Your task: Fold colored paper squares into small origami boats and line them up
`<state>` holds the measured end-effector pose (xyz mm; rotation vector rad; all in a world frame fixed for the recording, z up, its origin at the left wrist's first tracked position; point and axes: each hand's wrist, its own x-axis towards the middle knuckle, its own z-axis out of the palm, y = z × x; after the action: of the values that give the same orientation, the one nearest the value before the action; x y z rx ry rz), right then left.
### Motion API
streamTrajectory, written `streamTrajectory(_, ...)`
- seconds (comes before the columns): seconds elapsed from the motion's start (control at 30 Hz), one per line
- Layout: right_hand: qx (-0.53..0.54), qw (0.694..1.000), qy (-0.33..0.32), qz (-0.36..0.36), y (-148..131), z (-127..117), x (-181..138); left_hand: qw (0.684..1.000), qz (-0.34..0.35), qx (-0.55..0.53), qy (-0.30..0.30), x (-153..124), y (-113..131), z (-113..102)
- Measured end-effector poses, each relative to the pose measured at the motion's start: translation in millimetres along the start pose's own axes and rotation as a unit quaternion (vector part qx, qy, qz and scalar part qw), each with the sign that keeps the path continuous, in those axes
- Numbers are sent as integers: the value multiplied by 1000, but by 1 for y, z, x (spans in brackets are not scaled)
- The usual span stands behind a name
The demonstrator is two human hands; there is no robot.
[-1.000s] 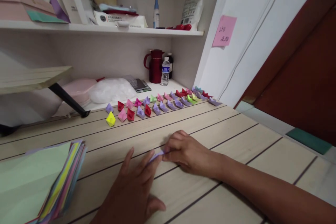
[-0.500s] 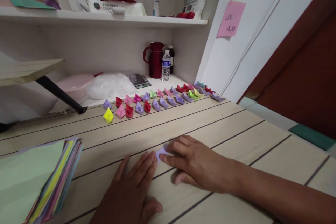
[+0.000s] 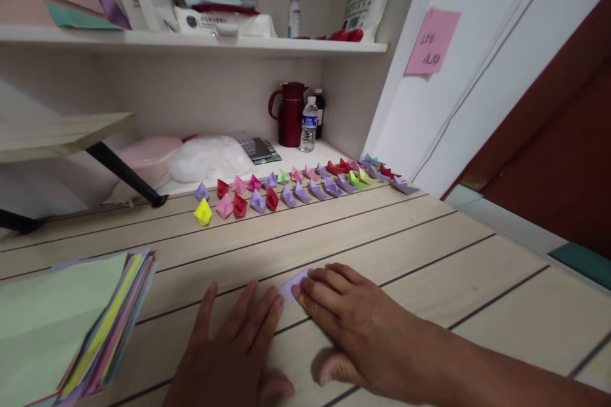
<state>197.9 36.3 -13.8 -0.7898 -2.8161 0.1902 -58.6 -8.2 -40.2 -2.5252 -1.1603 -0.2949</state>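
Note:
A small folded piece of lilac paper [image 3: 292, 287] lies flat on the wooden tabletop [image 3: 429, 254], partly covered by fingers. My left hand [image 3: 233, 337] rests palm down with its fingers spread, the fingertips at the paper's left edge. From the right, my right hand [image 3: 356, 318] lies over the paper's right end, fingers stretched out and pressing it down, thumb apart on the table. How much paper is under the right fingers is hidden.
Two rows of small folded paper boats, among them a yellow boat [image 3: 203, 212], stand along the table's back. A stack of coloured paper [image 3: 62, 318] lies at the left. Behind are a black table leg [image 3: 126, 175], a red jug [image 3: 290, 116] and a water bottle [image 3: 309, 125].
My right hand has flattened, its fingers stretching out over the paper from a more curled pose. My left fingers have spread wider. More lilac paper shows between the hands, and the view has shifted slightly.

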Motion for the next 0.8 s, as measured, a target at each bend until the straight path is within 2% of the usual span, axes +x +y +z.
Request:
streamTrajectory(0.1, 28, 1000, -5, 13, 4, -2, -4, 1000, -19, 19, -16, -3, 5, -4)
streamTrajectory(0.23, 51, 999, -2, 11, 10, -2, -9, 993, -82, -12, -87, 2, 15, -12)
streamTrajectory(0.37, 20, 999, 35, 36, 12, 2, -11, 977, -140, -50, -151, 10, 22, -21)
streamTrajectory(0.6, -20, 993, 54, 105, 12, 4, -7, 969, -181, -61, -159, 14, 26, -25)
streamTrajectory(0.63, -5, 992, 56, 111, 14, 2, -6, 967, -189, -61, -158, 14, 27, -24)
streamTrajectory(0.7, 91, 986, 55, 127, 22, -5, -3, 967, -200, -63, -147, 12, 27, -20)
streamTrajectory(0.77, 241, 956, 47, 163, 35, -13, 4, 968, -204, -72, -126, 8, 26, -16)
streamTrajectory(0.8, 277, 943, 45, 180, 41, -17, 8, 969, -205, -78, -114, 7, 26, -15)
